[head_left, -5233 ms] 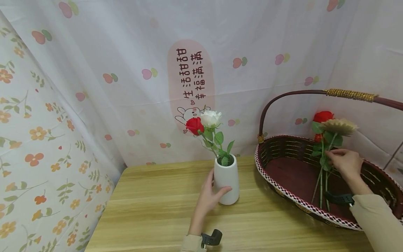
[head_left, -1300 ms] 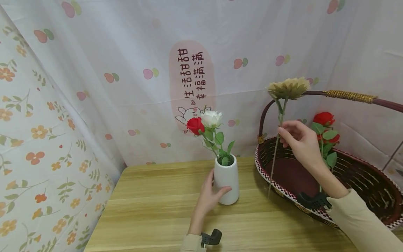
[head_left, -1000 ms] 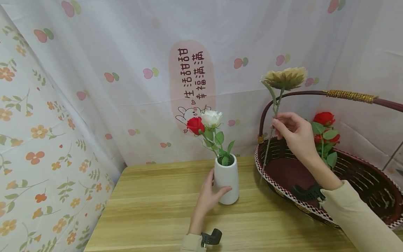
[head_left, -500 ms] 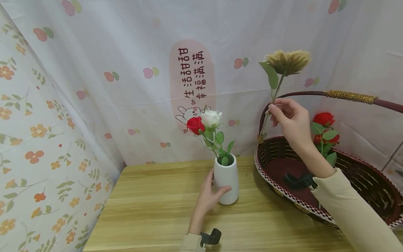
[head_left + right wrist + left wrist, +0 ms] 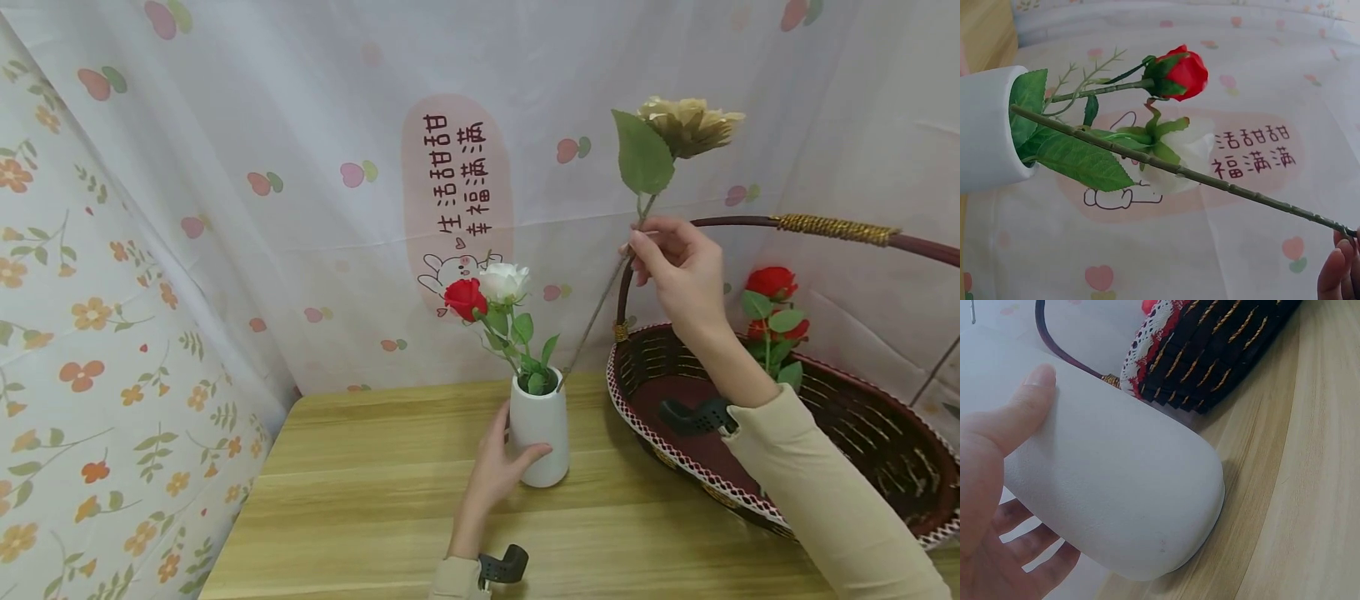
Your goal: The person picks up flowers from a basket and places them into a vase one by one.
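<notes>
In the head view a white vase (image 5: 543, 437) stands upright on the table, holding a red rose (image 5: 465, 298) and a white rose (image 5: 504, 285). My left hand (image 5: 501, 462) grips the vase from its left side; thumb and fingers span its wall (image 5: 1122, 475) in the left wrist view. Between thumb and fingertips, my right hand (image 5: 686, 271) pinches the stem of a beige flower (image 5: 692, 127) with one big leaf. That stem (image 5: 1210, 181) slants down to the vase mouth. Its lower end is at the rim; whether it is inside I cannot tell.
A dark woven basket (image 5: 637, 417) with lace trim and an arched handle (image 5: 832, 227) stands on the right, under my right forearm. Red roses (image 5: 772, 283) lean inside it. A printed curtain (image 5: 315, 125) hangs behind the wooden table (image 5: 360, 492).
My right hand has taken the beige flower out of the basket, raised it and carried it left, its stem tilting toward the vase. My left hand stays on the vase.
</notes>
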The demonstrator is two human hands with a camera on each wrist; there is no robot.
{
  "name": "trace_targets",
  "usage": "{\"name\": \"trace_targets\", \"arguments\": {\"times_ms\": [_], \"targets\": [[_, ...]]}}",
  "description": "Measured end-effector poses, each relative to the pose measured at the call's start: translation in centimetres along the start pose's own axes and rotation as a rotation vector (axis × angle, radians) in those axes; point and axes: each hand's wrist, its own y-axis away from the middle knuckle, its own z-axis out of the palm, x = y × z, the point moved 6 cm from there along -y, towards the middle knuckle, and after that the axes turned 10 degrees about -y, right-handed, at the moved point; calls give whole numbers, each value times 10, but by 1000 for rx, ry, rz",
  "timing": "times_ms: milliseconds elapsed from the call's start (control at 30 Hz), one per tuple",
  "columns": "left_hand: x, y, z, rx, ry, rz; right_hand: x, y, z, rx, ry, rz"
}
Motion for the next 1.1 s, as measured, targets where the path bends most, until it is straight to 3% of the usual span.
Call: {"name": "trace_targets", "arguments": {"times_ms": [400,700,1100], "targets": [[0,0,0,-6,-1,-11,10,2,7,6,29,10],[0,0,0,0,-2,3,26,12,11,-39,154,61],[0,0,0,1,1,4,43,26,20,-107,168,108]]}}
